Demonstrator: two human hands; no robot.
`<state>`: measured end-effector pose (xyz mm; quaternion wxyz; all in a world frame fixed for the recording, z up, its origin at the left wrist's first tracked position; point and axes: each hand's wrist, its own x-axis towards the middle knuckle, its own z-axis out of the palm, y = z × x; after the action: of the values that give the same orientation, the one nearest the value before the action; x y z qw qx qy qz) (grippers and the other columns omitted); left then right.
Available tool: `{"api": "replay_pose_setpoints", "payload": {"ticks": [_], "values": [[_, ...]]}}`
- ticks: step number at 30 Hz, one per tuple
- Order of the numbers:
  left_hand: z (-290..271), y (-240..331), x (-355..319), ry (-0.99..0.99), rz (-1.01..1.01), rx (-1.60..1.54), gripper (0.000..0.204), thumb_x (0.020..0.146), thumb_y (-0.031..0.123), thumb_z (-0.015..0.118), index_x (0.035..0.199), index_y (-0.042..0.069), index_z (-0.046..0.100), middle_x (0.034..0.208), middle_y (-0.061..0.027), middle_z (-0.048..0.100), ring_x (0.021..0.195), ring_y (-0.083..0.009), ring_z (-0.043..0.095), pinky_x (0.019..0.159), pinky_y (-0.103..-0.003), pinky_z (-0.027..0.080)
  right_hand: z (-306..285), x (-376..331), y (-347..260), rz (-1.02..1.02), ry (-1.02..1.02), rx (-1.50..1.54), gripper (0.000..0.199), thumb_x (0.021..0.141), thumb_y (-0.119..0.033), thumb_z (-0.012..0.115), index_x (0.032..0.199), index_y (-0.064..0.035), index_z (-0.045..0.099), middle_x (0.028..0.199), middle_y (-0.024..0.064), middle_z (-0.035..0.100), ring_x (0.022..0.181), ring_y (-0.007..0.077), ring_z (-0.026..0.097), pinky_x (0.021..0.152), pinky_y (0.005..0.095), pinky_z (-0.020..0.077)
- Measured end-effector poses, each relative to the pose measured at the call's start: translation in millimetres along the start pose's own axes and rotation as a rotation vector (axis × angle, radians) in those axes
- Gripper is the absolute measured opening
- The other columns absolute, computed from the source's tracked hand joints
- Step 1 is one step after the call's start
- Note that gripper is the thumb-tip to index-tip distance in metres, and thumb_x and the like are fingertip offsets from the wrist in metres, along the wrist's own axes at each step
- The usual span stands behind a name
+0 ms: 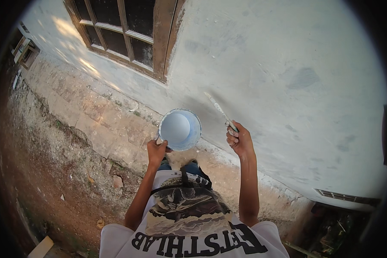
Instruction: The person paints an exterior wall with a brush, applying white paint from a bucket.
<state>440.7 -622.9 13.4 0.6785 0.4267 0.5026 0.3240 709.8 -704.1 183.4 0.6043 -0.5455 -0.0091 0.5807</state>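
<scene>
Painting is under way: the right hand (241,141) is clenching a brush (219,109) against the wall (288,64), while the left hand (157,151) is grasping the paint pot (179,129). Judging by this, the brush is needing steady, even strokes.

pale blue paint pot (180,129), whitish wall (262,69), brown window frame (163,38), white/blk tee (189,241)

1. A bucket (180,129) is held in front of the body by the left hand (156,151), which is closed on its near rim.
2. A brush (219,109) is held to the right of the bucket by the right hand (240,139); its tip is set against the wall (288,77).
3. A window (124,32) is set in the wall, up and to the left of the bucket.
4. A paved strip (99,116) is laid along the foot of the wall, with bare ground (43,172) to its left.
5. A vent (346,197) is set low in the wall at the far right.
</scene>
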Motion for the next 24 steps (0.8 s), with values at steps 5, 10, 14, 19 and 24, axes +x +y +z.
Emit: {"api": "replay_pose_setpoints", "payload": {"ticks": [5, 10, 14, 19, 24], "values": [[5, 2, -6, 0.002, -0.010, -0.043, 0.023, 0.085, 0.001, 0.060, 0.088, -0.020, 0.051, 0.066, -0.0225, 0.065, 0.055, -0.0248, 0.068, 0.050, -0.031, 0.055, -10, 44, -37, 0.042, -0.039, 0.073, 0.025, 0.098, -0.018, 0.040, 0.080, -0.0028, 0.050, 0.051, -0.0066, 0.032, 0.040, 0.0049, 0.026, 0.039, 0.0226, 0.0239], [3, -3, -8, 0.013, -0.022, -0.057, 0.022, 0.085, 0.001, 0.060, 0.090, -0.019, 0.052, 0.067, -0.0211, 0.065, 0.055, -0.0238, 0.067, 0.051, -0.030, 0.055, -16, 9, -68, 0.035, -0.031, 0.318, 0.022, 0.098, -0.014, 0.041, 0.090, 0.0028, 0.052, 0.050, -0.0072, 0.030, 0.036, 0.0043, 0.024, 0.035, 0.0215, 0.0214], [0, 1, -14, 0.032, -0.036, -0.049, 0.022, 0.085, 0.001, 0.060, 0.091, -0.019, 0.052, 0.067, -0.0203, 0.065, 0.056, -0.0235, 0.067, 0.052, -0.030, 0.055, -12, -24, -59, -0.046, 0.015, 0.277, 0.023, 0.098, -0.015, 0.041, 0.090, 0.0026, 0.053, 0.050, -0.0076, 0.031, 0.035, 0.0038, 0.023, 0.033, 0.0216, 0.0198], [-3, -3, -15, 0.049, -0.026, -0.036, 0.021, 0.085, 0.000, 0.060, 0.090, -0.018, 0.052, 0.067, -0.0202, 0.065, 0.056, -0.0233, 0.067, 0.051, -0.030, 0.055, 3, 16, -18, 0.037, 0.015, 0.125, 0.023, 0.098, -0.017, 0.041, 0.088, 0.0008, 0.053, 0.051, -0.0068, 0.030, 0.036, 0.0043, 0.023, 0.035, 0.0206, 0.0203], [-4, 0, -15, 0.051, -0.025, -0.008, 0.020, 0.085, 0.000, 0.060, 0.090, -0.018, 0.052, 0.068, -0.0206, 0.066, 0.056, -0.0231, 0.068, 0.050, -0.030, 0.054, -9, 63, -17, 0.087, -0.017, 0.181, 0.024, 0.098, -0.016, 0.040, 0.084, -0.0002, 0.052, 0.051, -0.0059, 0.030, 0.037, 0.0048, 0.023, 0.036, 0.0207, 0.0205]]}}
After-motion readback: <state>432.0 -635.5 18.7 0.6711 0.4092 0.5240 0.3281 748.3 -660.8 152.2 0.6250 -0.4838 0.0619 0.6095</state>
